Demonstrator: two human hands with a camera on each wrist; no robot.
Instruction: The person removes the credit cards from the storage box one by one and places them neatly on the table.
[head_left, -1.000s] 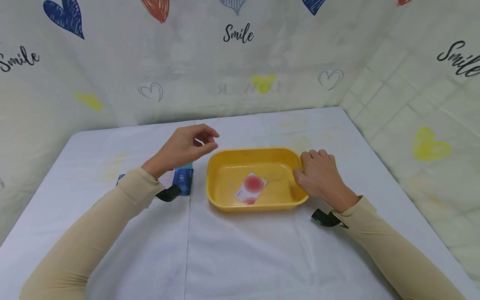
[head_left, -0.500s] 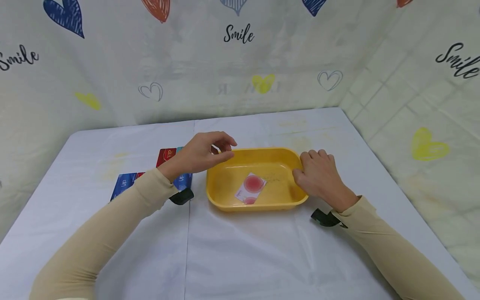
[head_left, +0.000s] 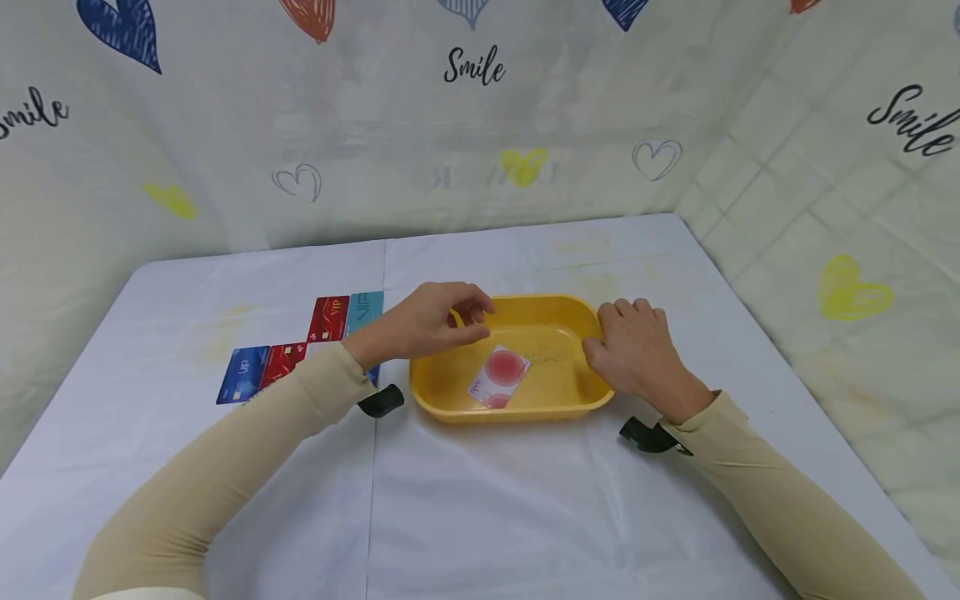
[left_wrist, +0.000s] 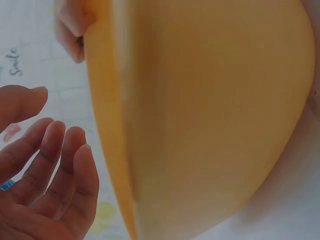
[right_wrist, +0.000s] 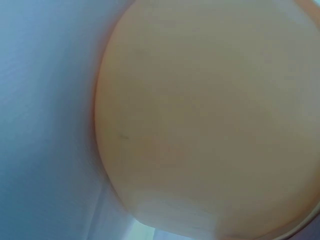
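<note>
A yellow tray [head_left: 557, 396] stands on the table, and one white card with pink circles [head_left: 498, 372] lies inside it. My right hand [head_left: 636, 354] grips the tray's right rim. Above the tray's left part hovers my left hand [head_left: 427, 321], its fingers loosely bent and nothing held between them. Those relaxed fingers [left_wrist: 54, 165] show apart from the thumb in the left wrist view, beside the tray wall [left_wrist: 210, 110]. Only the tray's outer side [right_wrist: 200, 110] fills the right wrist view; the right hand is out of sight there.
Left of the tray lie a red VIP card [head_left: 328, 318], a teal VIP card [head_left: 364, 312], a blue VIP card [head_left: 242, 372] and another red card [head_left: 283, 362]. The left forearm [head_left: 247, 450] partly covers this group. A printed cloth [head_left: 390, 125] hangs behind the table.
My left hand has moved right and slightly toward me, from beside the tray to over its left part, uncovering more cards. The right hand stays on the rim.
</note>
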